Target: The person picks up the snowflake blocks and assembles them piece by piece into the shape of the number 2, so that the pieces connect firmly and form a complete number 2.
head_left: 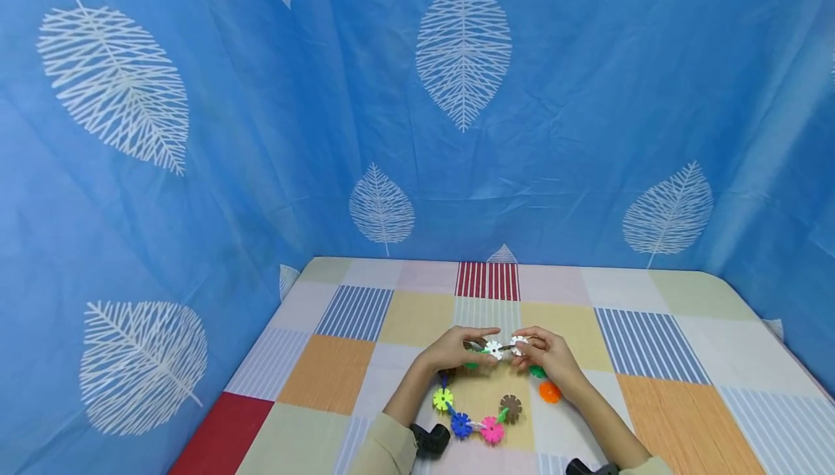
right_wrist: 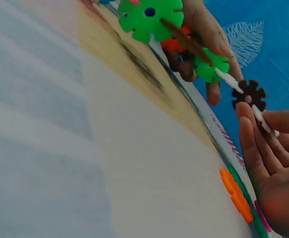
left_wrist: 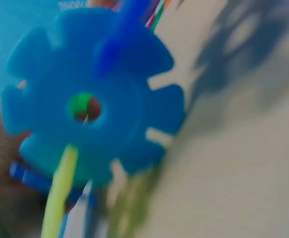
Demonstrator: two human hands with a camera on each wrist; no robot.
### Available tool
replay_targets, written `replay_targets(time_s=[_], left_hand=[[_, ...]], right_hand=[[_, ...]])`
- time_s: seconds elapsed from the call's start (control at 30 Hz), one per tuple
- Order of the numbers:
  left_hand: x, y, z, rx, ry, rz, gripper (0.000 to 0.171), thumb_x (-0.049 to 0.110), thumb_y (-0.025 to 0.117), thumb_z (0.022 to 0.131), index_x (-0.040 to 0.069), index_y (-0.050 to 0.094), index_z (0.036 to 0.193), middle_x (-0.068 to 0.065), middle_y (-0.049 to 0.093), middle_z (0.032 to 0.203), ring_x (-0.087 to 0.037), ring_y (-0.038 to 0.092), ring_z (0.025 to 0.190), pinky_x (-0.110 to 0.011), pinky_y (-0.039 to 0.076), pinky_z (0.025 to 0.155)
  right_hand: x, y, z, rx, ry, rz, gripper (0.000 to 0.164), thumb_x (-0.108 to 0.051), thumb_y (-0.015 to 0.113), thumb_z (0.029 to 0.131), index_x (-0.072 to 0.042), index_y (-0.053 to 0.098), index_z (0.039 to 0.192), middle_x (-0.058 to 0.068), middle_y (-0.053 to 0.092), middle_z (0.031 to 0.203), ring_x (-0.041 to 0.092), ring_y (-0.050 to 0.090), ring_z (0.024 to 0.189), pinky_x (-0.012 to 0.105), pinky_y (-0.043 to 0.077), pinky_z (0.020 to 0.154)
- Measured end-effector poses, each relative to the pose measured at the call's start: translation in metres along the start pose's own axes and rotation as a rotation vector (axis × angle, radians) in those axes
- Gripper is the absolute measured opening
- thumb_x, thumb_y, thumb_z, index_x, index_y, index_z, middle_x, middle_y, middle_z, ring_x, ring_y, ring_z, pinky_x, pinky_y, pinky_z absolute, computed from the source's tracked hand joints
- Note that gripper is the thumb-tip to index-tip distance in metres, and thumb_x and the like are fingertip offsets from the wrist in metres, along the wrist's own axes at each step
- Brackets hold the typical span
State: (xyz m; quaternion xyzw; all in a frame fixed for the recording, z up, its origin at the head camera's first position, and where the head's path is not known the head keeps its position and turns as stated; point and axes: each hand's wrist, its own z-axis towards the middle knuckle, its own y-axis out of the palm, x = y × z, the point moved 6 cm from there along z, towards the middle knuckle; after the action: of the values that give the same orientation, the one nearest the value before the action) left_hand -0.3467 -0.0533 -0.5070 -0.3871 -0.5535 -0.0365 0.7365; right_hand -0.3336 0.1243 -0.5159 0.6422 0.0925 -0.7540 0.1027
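Observation:
My left hand (head_left: 453, 348) grips one end of a chain of interlocking plastic snowflake discs, with a white disc (head_left: 493, 350) in front of its fingers. Facing it, my right hand (head_left: 549, 356) pinches another white disc (head_left: 518, 343) between thumb and fingers. In the right wrist view a dark brown disc (right_wrist: 257, 92) sits at the right fingertips, slotted beside a white disc and linked toward a green disc (right_wrist: 211, 65) by the left hand. From the left hand the chain hangs down through a yellow-green disc (head_left: 443, 399), a blue disc (head_left: 461, 426) and a pink disc (head_left: 492, 431).
A brown disc (head_left: 512, 407) ends the lower stretch of the chain. On the tablecloth (head_left: 326, 373), an orange disc (head_left: 549, 392) and a green disc (head_left: 538, 372) lie under the right wrist. A blue leaf-patterned curtain (head_left: 561, 134) surrounds the table.

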Motion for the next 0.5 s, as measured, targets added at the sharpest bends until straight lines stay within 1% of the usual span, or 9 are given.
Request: replay_targets(time_s=[0.07, 0.1, 0.17, 0.23, 0.27, 0.33, 0.4, 0.47, 0.5], left_hand=[[-0.001, -0.008, -0.004, 0.017, 0.007, 0.018, 0.057, 0.023, 0.069, 0.084, 0.015, 0.047, 0.136, -0.003, 0.061, 0.116, -0.008, 0.058, 0.081, -0.023, 0.047, 0.062], [-0.002, -0.012, -0.006, 0.018, 0.002, 0.011, 0.06, 0.022, 0.069, 0.084, 0.013, 0.044, 0.138, -0.005, 0.061, 0.115, -0.012, 0.058, 0.081, -0.025, 0.047, 0.062], [-0.005, -0.02, -0.012, 0.017, -0.023, 0.015, 0.065, 0.021, 0.069, 0.084, 0.011, 0.039, 0.141, -0.009, 0.057, 0.12, -0.018, 0.058, 0.09, -0.029, 0.049, 0.071], [-0.006, -0.03, -0.019, 0.034, -0.063, 0.067, 0.073, 0.025, 0.07, 0.083, 0.01, 0.033, 0.143, -0.01, 0.05, 0.129, -0.021, 0.051, 0.11, -0.035, 0.046, 0.086], [-0.007, -0.035, -0.022, 0.052, -0.089, 0.087, 0.077, 0.026, 0.072, 0.082, 0.01, 0.03, 0.145, -0.012, 0.048, 0.131, -0.025, 0.049, 0.114, -0.04, 0.045, 0.089], [-0.009, -0.044, -0.028, 0.106, -0.15, 0.126, 0.086, 0.029, 0.074, 0.079, 0.009, 0.024, 0.146, -0.016, 0.045, 0.132, -0.031, 0.046, 0.118, -0.047, 0.043, 0.091], [-0.009, -0.053, -0.035, 0.185, -0.213, 0.168, 0.093, 0.029, 0.077, 0.076, 0.006, 0.022, 0.146, -0.02, 0.045, 0.129, -0.034, 0.046, 0.115, -0.05, 0.043, 0.089], [-0.009, -0.059, -0.042, 0.278, -0.287, 0.18, 0.093, 0.028, 0.078, 0.074, 0.0, 0.024, 0.144, -0.023, 0.049, 0.12, -0.035, 0.051, 0.105, -0.049, 0.046, 0.083], [-0.01, -0.06, -0.045, 0.322, -0.334, 0.167, 0.09, 0.027, 0.078, 0.074, -0.003, 0.026, 0.142, -0.023, 0.051, 0.114, -0.034, 0.055, 0.096, -0.046, 0.048, 0.077]], right_hand=[[0.002, -0.006, 0.0, 0.059, 0.026, 0.039, 0.039, -0.008, 0.059, 0.09, 0.018, 0.045, 0.117, 0.015, 0.067, 0.08, 0.021, 0.066, 0.067, 0.034, 0.055, 0.063], [0.002, -0.008, -0.001, 0.093, 0.039, 0.057, 0.04, -0.007, 0.059, 0.09, 0.017, 0.045, 0.117, 0.014, 0.067, 0.08, 0.021, 0.066, 0.068, 0.033, 0.055, 0.063], [0.003, -0.013, -0.002, 0.159, 0.061, 0.079, 0.039, -0.006, 0.059, 0.09, 0.017, 0.044, 0.118, 0.013, 0.068, 0.081, 0.021, 0.067, 0.069, 0.032, 0.055, 0.064], [0.004, -0.016, -0.003, 0.208, 0.078, 0.091, 0.036, -0.004, 0.059, 0.089, 0.016, 0.044, 0.115, 0.014, 0.068, 0.081, 0.021, 0.067, 0.07, 0.031, 0.055, 0.066], [0.004, -0.017, -0.004, 0.222, 0.087, 0.092, 0.034, -0.002, 0.058, 0.089, 0.016, 0.043, 0.114, 0.014, 0.068, 0.081, 0.021, 0.067, 0.071, 0.031, 0.055, 0.066], [0.006, -0.017, -0.004, 0.25, 0.107, 0.099, 0.029, 0.0, 0.056, 0.089, 0.015, 0.042, 0.111, 0.015, 0.067, 0.082, 0.021, 0.068, 0.071, 0.03, 0.055, 0.067], [0.007, -0.017, -0.006, 0.286, 0.14, 0.11, 0.025, 0.002, 0.054, 0.089, 0.013, 0.042, 0.107, 0.016, 0.067, 0.08, 0.021, 0.068, 0.069, 0.03, 0.055, 0.067], [0.008, -0.015, -0.009, 0.324, 0.179, 0.125, 0.023, 0.003, 0.053, 0.089, 0.013, 0.041, 0.106, 0.016, 0.065, 0.079, 0.02, 0.068, 0.067, 0.029, 0.055, 0.067], [0.008, -0.013, -0.011, 0.345, 0.199, 0.141, 0.023, 0.004, 0.052, 0.089, 0.013, 0.04, 0.106, 0.016, 0.064, 0.079, 0.02, 0.068, 0.067, 0.029, 0.055, 0.067]])
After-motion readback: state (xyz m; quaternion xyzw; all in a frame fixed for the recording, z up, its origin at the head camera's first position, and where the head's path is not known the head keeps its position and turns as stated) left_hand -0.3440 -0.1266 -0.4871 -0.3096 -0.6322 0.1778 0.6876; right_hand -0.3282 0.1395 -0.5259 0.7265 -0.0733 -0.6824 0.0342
